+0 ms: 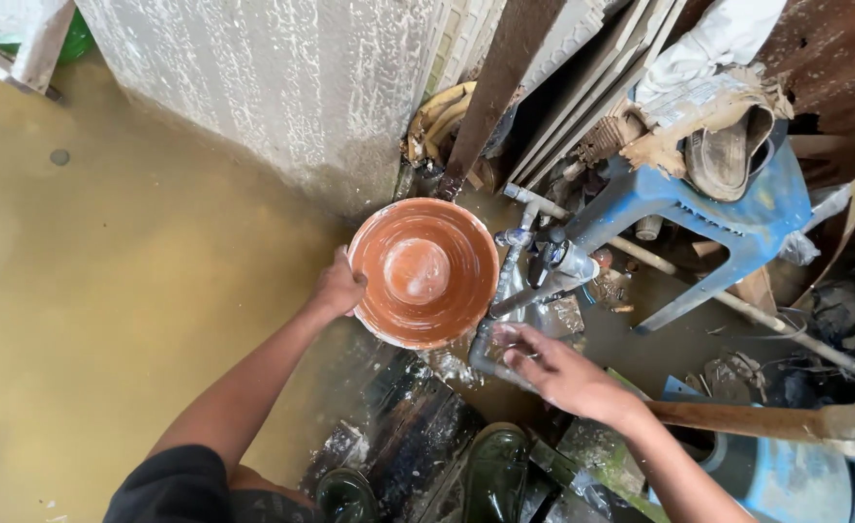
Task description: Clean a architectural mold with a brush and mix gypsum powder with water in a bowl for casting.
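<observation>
Floodwater (127, 291), muddy and yellow-brown, covers the floor to the left of the left hand (337, 288). A rough grey wall (282, 87) rises above that hand. Planks and boards (544, 77) lean in the corner beyond the bowl.

The left hand is closed on the left rim of the bowl (424, 272), fingers curled over the edge. The bowl is round, terracotta-orange and shallow. It is tilted so that its open face points up toward the camera; being round, it has no long axis that can be told. Its inside is wet, with pale streaks and a lighter round patch at the centre. No other content shows in it.

The right hand (555, 373) is lower right of the bowl, palm partly up, fingers loosely spread and open, holding nothing. Its fingertips lie just beside a grey pipe (505, 291) that runs up between the two hands. A tap (558, 263) sits on the pipe, just right of the bowl rim and above the right hand.

A blue plastic stool (728, 218) stands well right of the tap, above the right hand. A worn sandal (728, 155) and dirty rags lie on its seat. A wooden handle (737, 418) crosses behind the right wrist. Two dark green boots (493, 470) stand below both hands, in wet debris. A blue container (795, 484) sits at the lower right; its contents cannot be told.
</observation>
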